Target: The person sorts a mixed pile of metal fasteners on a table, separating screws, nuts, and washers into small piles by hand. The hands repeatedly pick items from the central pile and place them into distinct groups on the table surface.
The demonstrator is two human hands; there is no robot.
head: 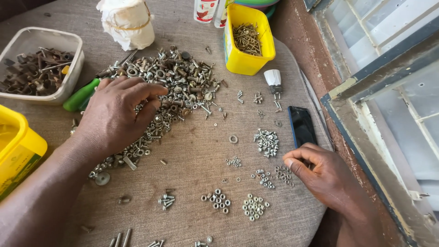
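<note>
While both hands rest on the cloth-covered table (192,155), findings are as follows.

Left hand: the left hand (116,114) lies palm-down on the large pile of mixed hardware (173,87), fingers loosely curled and bunched at the tips among the bolts and washers; whether a piece is pinched there cannot be told.

Right hand: the right hand (320,171) rests on the cloth just beside the dark phone (302,126), fingers curled inward with thumb against forefinger; any held item is too small to make out.

Sorted stock: small heaps of nuts (254,206) and short screws (266,142) lie apart from one another between the two hands.

Containers: a yellow tub of screws (247,41) stands at the far edge; a clear tub of rusty parts (39,68) sits far left; another yellow tub (16,146) is at the near left.

Other items: a green tool handle (80,96) shows beside the pile; a wrapped white bundle (128,23) stands behind it.
</note>
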